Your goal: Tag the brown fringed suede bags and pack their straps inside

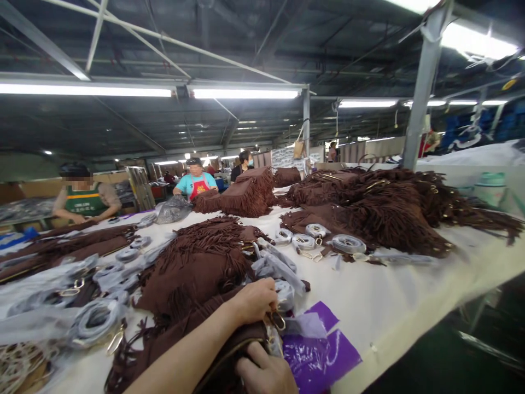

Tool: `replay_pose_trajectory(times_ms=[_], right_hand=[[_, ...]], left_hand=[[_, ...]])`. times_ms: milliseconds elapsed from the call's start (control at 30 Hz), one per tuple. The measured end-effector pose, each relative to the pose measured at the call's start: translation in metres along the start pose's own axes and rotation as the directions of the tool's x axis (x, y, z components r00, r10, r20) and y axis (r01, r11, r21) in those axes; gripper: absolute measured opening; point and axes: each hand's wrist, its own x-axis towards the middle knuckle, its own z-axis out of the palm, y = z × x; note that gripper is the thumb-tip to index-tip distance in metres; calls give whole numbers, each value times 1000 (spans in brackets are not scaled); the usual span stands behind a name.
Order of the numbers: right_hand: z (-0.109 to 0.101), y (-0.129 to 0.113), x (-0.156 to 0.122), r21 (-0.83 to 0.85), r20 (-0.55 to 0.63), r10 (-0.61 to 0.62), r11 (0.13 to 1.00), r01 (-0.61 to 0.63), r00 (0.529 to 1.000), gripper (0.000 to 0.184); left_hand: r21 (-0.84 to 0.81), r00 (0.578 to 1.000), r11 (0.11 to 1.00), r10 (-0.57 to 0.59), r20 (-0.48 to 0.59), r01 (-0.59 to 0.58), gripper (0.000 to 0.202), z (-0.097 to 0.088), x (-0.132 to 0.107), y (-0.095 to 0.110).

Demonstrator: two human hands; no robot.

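A brown fringed bag (164,353) lies in front of me at the bottom of the head view, its zipped opening showing. My left hand (256,301) reaches across it, fingers curled over the bag's far end beside a gold-coloured clasp (278,321). What sits beneath those fingers is partly hidden. Closer to me, my right hand (266,369) has its fingers bent over the edge of the zipped opening, gripping the bag there. Clear plastic wrap (305,325) and a purple sheet (324,355) lie to the right of both hands.
More brown fringed bags (200,271) are heaped ahead, with another large pile (381,219) at the right. Coiled straps in plastic (96,323) lie around the white table (410,306). Co-workers (197,183) stand across the table. A metal post (424,93) rises at the right.
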Motion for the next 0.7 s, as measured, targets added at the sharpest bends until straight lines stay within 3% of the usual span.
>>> replay_pose_trajectory(times_ms=[67, 133, 233, 367, 433, 533, 700], right_hand=[[-1, 3, 4, 140, -13, 45, 989, -43, 999, 22], [-4, 6, 10, 300, -4, 71, 952, -66, 997, 21], [-10, 7, 24, 486, 39, 66, 871, -76, 997, 19], [-19, 5, 42, 614, 157, 191, 750, -247, 969, 22], [-24, 2, 50, 622, 231, 248, 706, -338, 941, 26], [-32, -5, 62, 597, 307, 291, 683, -421, 906, 30], [-41, -16, 76, 515, 367, 385, 674, -529, 847, 29]], left_hand=[[-110, 990, 994, -42, -131, 28, 16, -7, -6, -8], [-219, 949, 974, -128, -290, 64, 11, -19, -15, -16], [-348, 844, 933, -262, -468, 97, 11, -46, -39, -27], [-532, 712, 847, -363, -601, -17, 9, -72, -86, -31], [-579, 668, 813, -399, -628, -58, 10, -72, -108, -30], [-620, 641, 783, -458, -616, -37, 10, -57, -132, -26], [-684, 628, 725, -494, -601, -85, 6, -29, -136, -18]])
